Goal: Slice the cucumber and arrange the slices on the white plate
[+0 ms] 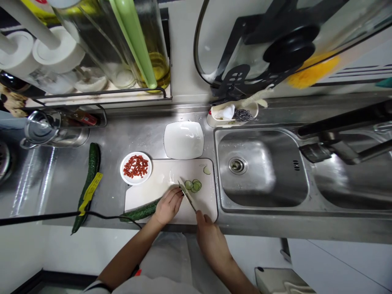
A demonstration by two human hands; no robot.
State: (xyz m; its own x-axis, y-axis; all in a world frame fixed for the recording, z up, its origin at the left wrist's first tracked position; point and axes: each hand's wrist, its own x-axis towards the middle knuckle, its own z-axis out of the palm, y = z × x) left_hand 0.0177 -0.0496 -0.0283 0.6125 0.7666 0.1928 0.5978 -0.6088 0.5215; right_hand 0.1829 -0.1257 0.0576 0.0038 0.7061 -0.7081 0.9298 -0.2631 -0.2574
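Note:
A cucumber (141,212) lies along the front of the white cutting board (159,171). My left hand (169,205) is closed over its right end, fingertips close to the blade. In my right hand (211,239) is the handle of a kitchen knife (187,195), its blade angled up and left at the cucumber's cut end. Several thin cucumber slices (192,185) rest just right of the blade, and one pale end slice (206,170) sits apart near the board's far right corner.
A white plate (183,140) stands behind the board, a bowl of red berries (136,168) at its left corner. Another cucumber (91,175) with a yellow label lies left. The steel sink (263,171) is on the right. A dark cable (104,214) crosses at left.

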